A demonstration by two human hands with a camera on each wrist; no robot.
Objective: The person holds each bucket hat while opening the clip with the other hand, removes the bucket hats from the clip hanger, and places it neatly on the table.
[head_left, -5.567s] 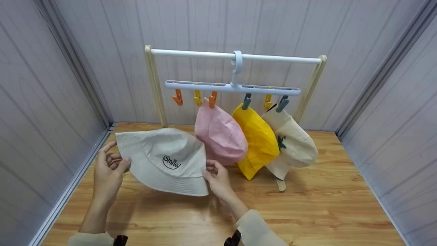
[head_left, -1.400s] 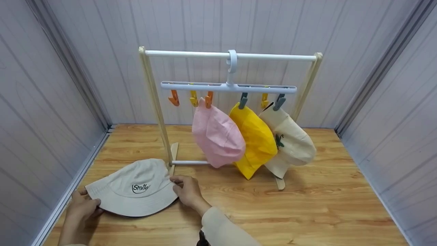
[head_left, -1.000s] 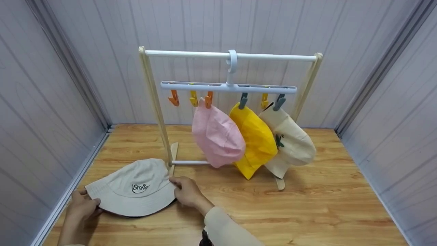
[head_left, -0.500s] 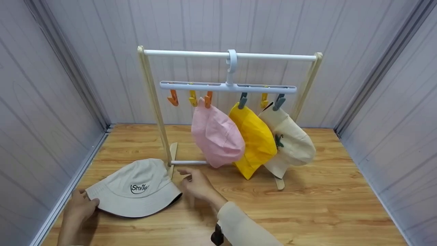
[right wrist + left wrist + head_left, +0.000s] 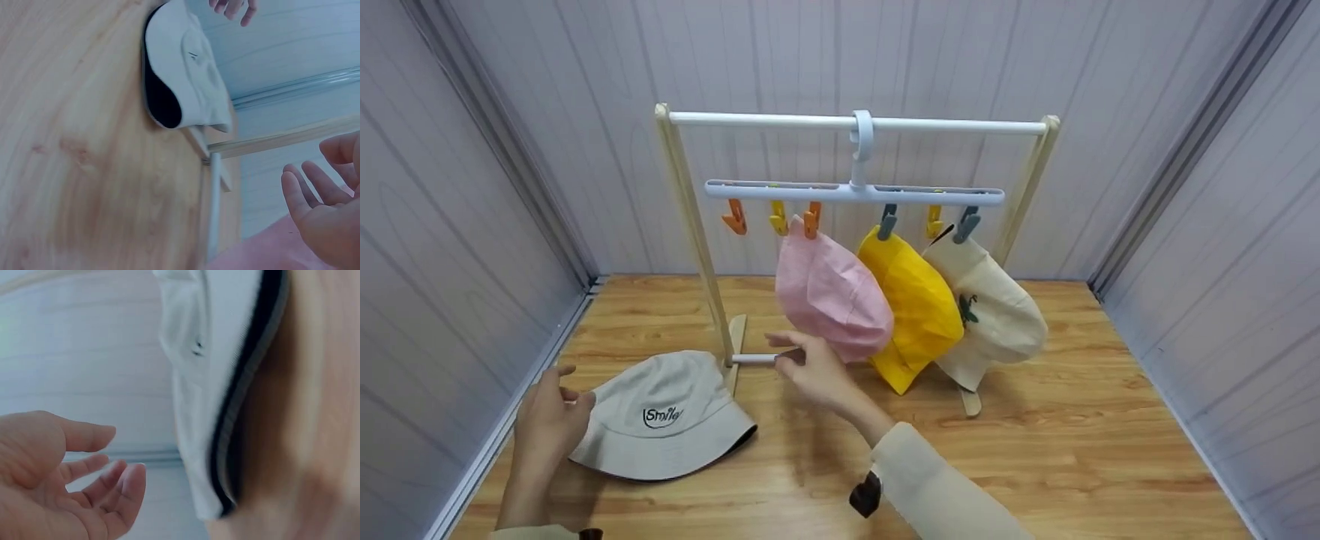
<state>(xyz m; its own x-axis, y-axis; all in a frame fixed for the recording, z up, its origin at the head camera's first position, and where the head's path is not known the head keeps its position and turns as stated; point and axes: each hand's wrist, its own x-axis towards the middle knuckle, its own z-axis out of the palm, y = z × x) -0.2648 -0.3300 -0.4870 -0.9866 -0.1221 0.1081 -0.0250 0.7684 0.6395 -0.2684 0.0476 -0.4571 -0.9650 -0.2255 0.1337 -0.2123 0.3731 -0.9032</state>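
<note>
An off-white bucket hat (image 5: 667,420) with "Smile" lettering lies on the table at the left; its dark lining shows under the brim in both wrist views. Just above its left edge is my left hand (image 5: 551,420), fingers loosely bent and holding nothing; the left wrist view shows a gap between hand and hat. My right hand (image 5: 821,371) hovers in front of the pink hat (image 5: 832,292), its fingers relaxed around air. That pink hat hangs from an orange clip (image 5: 811,221). Beside it hang a yellow hat (image 5: 911,307) and a cream hat (image 5: 990,307), each from a grey clip.
A wooden rack with a white top rail (image 5: 765,120) carries a pale clip hanger (image 5: 780,190). An orange clip (image 5: 735,217) and yellow clips (image 5: 778,217) on it hold nothing. Panelled walls enclose the wooden table (image 5: 1072,450) at the back and both sides.
Both hands have let go of the Smile hat, which was held up earlier and then lowered to the table. The right hand has moved up and right; the left has lifted.
</note>
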